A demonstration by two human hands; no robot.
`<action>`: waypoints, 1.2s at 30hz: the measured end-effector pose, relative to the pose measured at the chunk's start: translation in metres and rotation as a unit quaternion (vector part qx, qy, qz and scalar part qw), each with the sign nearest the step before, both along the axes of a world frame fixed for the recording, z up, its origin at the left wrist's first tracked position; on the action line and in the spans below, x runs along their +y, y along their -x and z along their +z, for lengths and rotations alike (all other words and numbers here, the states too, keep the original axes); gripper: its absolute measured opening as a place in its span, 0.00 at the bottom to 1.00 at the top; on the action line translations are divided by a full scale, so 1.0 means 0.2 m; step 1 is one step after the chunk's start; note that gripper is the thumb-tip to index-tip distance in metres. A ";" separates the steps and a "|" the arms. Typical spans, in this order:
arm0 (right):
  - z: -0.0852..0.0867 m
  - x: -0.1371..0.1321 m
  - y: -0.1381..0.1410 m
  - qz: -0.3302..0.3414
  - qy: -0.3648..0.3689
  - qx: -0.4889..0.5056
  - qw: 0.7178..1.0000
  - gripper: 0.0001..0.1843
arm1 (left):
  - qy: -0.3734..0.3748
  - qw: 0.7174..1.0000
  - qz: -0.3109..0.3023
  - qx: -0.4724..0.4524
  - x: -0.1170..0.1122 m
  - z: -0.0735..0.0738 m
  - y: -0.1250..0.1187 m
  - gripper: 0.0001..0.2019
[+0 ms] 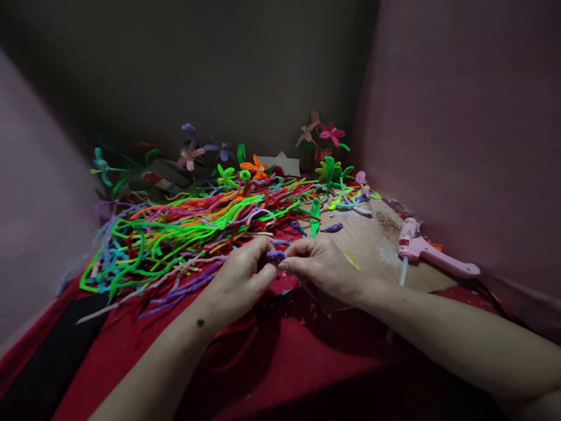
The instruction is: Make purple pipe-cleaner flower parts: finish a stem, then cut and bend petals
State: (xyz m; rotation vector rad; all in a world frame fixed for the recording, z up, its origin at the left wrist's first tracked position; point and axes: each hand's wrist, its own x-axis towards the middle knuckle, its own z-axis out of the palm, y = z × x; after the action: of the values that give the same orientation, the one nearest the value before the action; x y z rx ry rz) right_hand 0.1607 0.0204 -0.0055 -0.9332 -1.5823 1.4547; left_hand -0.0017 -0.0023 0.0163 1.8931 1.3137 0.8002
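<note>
My left hand [245,275] and my right hand [322,266] meet over the red cloth [131,345], both pinching a small purple pipe cleaner piece [276,255] between their fingertips. A big heap of loose pipe cleaners [184,228] in green, orange, pink and purple lies just beyond my left hand. Another bent purple piece [332,228] and a green leaf shape [315,215] rest on the cardboard sheet [372,245] past my right hand.
A pink glue gun [432,254] lies on the cardboard at the right. Finished pipe cleaner flowers [256,168] stand along the back, with a pink flower [332,134] in a small pot. Pink walls close in on both sides.
</note>
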 end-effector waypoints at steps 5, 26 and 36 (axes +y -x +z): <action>-0.02 0.01 0.00 0.012 0.007 -0.011 1.000 0.08 | 0.074 0.991 0.014 -0.111 0.01 0.01 0.02 0.03; 0.04 -0.02 -0.01 0.024 0.056 0.021 0.998 0.07 | 0.027 0.979 0.112 -0.169 -0.02 0.02 -0.06 0.06; -0.05 0.01 0.01 0.052 0.067 0.004 0.996 0.13 | -0.267 0.961 0.060 0.039 -0.02 -0.08 -0.03 0.05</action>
State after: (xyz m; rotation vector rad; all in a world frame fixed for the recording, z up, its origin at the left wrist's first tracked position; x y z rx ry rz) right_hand 0.1594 0.0232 -0.0148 -0.9318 -1.5634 1.6523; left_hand 0.0050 -0.0059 0.0007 2.2903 1.3639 1.2516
